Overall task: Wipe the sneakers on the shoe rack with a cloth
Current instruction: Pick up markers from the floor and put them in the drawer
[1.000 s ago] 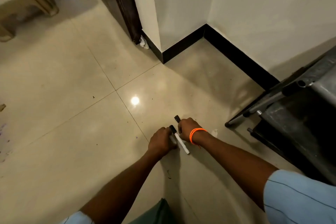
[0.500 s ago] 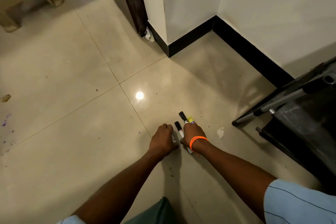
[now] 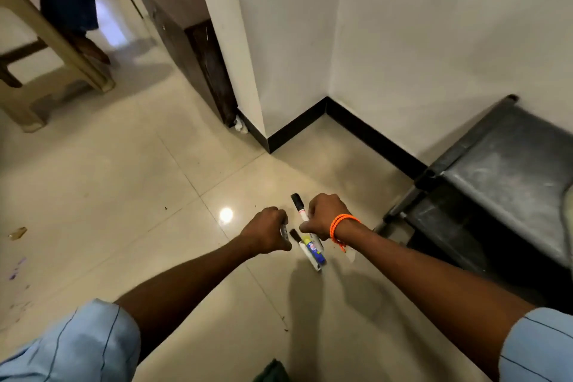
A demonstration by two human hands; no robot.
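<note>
The dark shoe rack stands against the wall at the right, and its top shelf shows bare and dusty. No sneakers are in sight. A bit of green fabric peeks in at the bottom edge. My right hand, with an orange band on the wrist, grips a bundle of markers: two white ones with black caps and a blue and yellow one. My left hand is curled round a small white object, mostly hidden. Both hands hang above the floor and cast shadows on it.
A beige plastic chair stands at the far left with a person's leg behind it. A dark wooden cabinet meets a white wall corner with black skirting. Small scraps lie on the glossy tiles.
Both hands have risen off the floor, the right one lifting the markers with it. The view has tilted up, showing more wall, the chair and the rack's top.
</note>
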